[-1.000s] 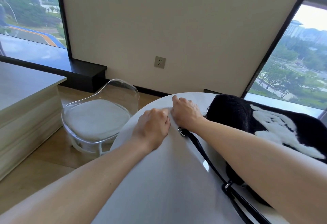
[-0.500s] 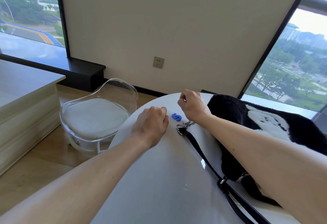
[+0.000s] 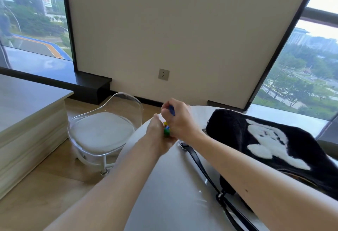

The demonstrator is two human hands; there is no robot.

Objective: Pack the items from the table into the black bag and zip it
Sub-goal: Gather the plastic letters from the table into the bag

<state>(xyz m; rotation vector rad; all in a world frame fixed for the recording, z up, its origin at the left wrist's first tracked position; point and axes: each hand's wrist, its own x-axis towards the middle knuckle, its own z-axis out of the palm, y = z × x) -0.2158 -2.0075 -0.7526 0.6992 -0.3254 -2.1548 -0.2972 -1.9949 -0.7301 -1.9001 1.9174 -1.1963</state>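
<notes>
A black fuzzy bag [image 3: 256, 139] with a white figure on it lies on the right of the white round table [image 3: 164, 194]. Its black strap [image 3: 204, 172] trails toward me across the tabletop. My right hand [image 3: 180, 121] is raised near the table's far edge, fingers closed on a small blue piece [image 3: 171, 110]. My left hand [image 3: 157, 135] presses against it from the left, cupped around small green and yellow pieces [image 3: 166, 130]. Both hands sit just left of the bag's end.
A clear plastic chair with a white cushion [image 3: 102, 130] stands left of the table. A light wooden platform [image 3: 31, 113] fills the far left. A wall with a socket [image 3: 163, 74] and windows lie behind.
The blue piece that lay on the table between my hands is now lifted in my right hand. My hands have come together, and coloured pieces show in my left hand.
</notes>
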